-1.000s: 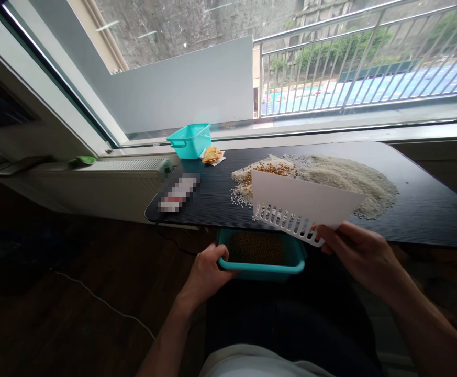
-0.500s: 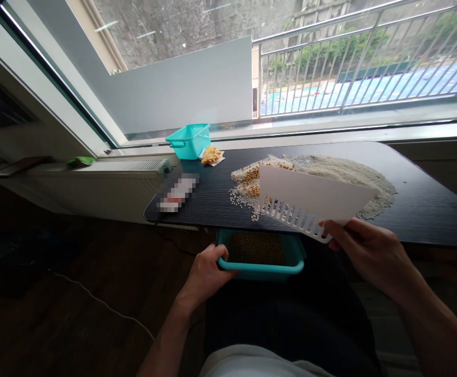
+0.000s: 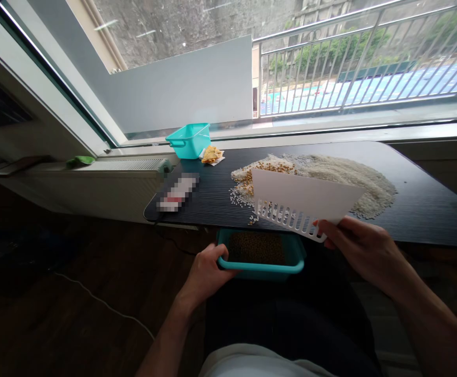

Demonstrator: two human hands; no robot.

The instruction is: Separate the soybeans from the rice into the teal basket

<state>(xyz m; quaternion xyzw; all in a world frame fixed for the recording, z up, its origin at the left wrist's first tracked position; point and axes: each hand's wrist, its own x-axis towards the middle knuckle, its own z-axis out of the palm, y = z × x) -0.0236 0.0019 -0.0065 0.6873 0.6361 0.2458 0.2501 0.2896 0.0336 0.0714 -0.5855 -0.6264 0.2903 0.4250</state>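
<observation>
My left hand [image 3: 208, 269] grips the left end of a teal plastic bin [image 3: 263, 268], held just below the table's front edge. Many small yellowish-brown beans [image 3: 255, 247] lie inside it. In my right hand [image 3: 357, 246] is a white slotted scraper [image 3: 302, 196], pinched at its right end and tilted above the table's front edge, its row of slots facing down. Behind the scraper spreads a pile of white rice [image 3: 346, 175]. Golden beans [image 3: 277, 167] are mixed into the pile's left part, partly hidden by the scraper. Stray white grains [image 3: 241, 198] lie at the left.
A second teal bin [image 3: 192, 141] stands at the table's back left, beside a crumpled yellow cloth-like piece [image 3: 211, 154]. A blurred-out flat object [image 3: 178, 192] rests near the left edge of the dark table [image 3: 420, 209]. A radiator [image 3: 130, 166] and a window border the table.
My right hand has shifted the scraper slightly left. The left hand and the bin it holds stay in place.
</observation>
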